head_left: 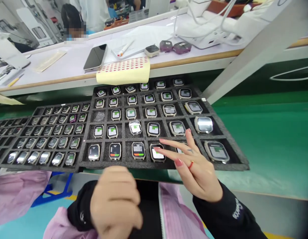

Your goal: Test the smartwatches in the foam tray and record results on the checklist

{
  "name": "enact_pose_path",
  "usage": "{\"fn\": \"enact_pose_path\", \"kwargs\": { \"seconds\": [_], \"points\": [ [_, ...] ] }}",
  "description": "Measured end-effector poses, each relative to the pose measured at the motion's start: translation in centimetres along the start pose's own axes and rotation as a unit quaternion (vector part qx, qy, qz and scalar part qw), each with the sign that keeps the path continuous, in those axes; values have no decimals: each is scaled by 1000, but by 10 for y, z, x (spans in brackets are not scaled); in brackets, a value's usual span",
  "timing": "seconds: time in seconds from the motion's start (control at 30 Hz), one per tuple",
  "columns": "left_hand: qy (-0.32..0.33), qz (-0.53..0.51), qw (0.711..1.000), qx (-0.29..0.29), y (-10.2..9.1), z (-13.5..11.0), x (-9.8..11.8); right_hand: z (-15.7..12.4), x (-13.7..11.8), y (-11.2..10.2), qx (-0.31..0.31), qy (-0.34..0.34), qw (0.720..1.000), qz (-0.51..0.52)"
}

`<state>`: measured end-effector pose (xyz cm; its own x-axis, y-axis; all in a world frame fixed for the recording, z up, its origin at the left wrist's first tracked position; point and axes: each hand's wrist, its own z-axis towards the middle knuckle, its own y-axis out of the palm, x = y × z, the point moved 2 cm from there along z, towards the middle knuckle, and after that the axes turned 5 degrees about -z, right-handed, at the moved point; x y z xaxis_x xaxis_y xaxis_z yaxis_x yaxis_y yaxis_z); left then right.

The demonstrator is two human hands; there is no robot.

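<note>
- Landmark: black foam tray with square pockets (233, 156), holding rows of small rounded-square smartwatch bodies without straps
- Right hand (196, 169) hovers over the tray's near edge, palm down, fingers spread and holding nothing; fingertips (161, 151) touch or nearly touch the lit-screen watch body (157, 152) in the near row
- Left hand (115, 199) sits below the tray's near edge, loosely curled, back to the camera; cannot tell whether it holds anything
- Watch body looks light, stiff, with slick glass likely to smudge or scratch; best pinched by its metal side edges, lifted straight out of the pocket
- Second, smaller-celled black foam tray (2, 132) adjoins on the left
- Beyond the tray, a pale table (69, 66) carries a dark phone (95, 57) and a cream sheet of red dot stickers (124, 69)
</note>
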<state>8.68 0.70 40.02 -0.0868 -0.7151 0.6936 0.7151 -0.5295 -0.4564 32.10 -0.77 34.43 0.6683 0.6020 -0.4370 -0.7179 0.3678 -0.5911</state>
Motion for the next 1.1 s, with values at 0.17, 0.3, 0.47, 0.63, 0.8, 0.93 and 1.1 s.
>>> {"fn": "enact_pose_path", "kwargs": {
  "seconds": [0.17,0.3,0.47,0.63,0.8,0.93,1.1],
  "points": [
    [-144,-215,926,-273,46,4,-43,0,0,-1,-10,-11,1000,-1],
    [-325,-258,860,-297,58,-2,-62,-1,1,1,-24,-30,999,-3],
    [-345,-86,882,-309,90,-19,-94,0,0,-2,-31,-27,999,6],
    [-292,72,901,-312,133,-45,-119,-8,4,-22,36,19,999,15],
    [-299,153,895,-294,145,-53,-127,-21,13,-39,91,58,994,-23],
    [-316,195,887,-275,145,-51,-131,-27,18,-40,61,53,996,-38],
    [-328,226,879,-262,147,-48,-130,-26,22,-40,26,34,998,-42]
  ]
}}
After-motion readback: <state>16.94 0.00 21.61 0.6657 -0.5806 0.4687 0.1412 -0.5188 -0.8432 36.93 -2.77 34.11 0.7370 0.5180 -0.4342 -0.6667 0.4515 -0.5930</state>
